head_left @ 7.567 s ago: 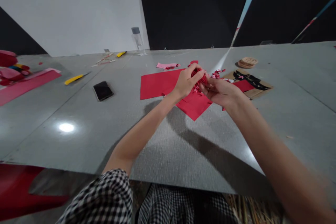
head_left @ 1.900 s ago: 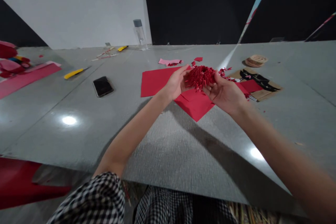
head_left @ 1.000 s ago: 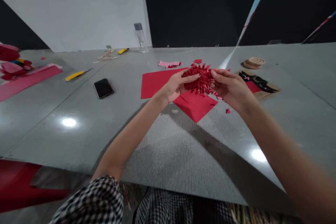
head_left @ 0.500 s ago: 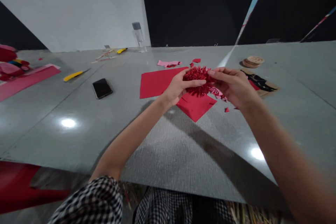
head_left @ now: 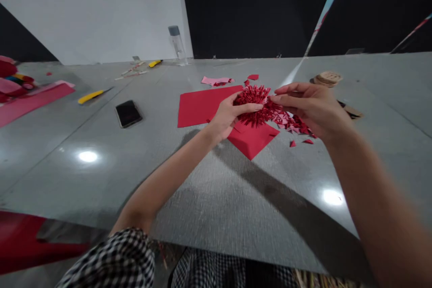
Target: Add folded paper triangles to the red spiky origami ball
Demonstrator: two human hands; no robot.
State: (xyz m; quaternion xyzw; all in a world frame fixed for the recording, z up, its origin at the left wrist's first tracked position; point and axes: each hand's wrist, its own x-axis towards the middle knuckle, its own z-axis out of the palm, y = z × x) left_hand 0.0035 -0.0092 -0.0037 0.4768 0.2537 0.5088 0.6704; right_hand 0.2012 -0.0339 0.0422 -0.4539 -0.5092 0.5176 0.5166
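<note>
A spiky red folded-paper ball [head_left: 253, 103] is in my left hand [head_left: 226, 117], with the thumb across its front and the fingers behind it. My right hand [head_left: 312, 105] is at the ball's right edge, thumb and index finger pinched together. Whatever sits between those fingertips is too small to make out. Beneath the ball lie a red paper sheet [head_left: 199, 108] and a second red sheet [head_left: 253, 144] turned cornerwise. A heap of small folded red and pink paper pieces [head_left: 290, 121] spreads under my right hand.
Left of the sheets lie a black phone [head_left: 128, 114] and a yellow utility knife [head_left: 91, 96]. Farther back stand a clear bottle [head_left: 177, 45] and another yellow knife [head_left: 155, 63]. Pink paper scraps [head_left: 216, 81] lie behind the sheets, round wooden discs [head_left: 327, 78] at the back right.
My right hand has shifted slightly right, away from the ball, uncovering more of the paper heap. My left hand keeps its hold on the ball.
</note>
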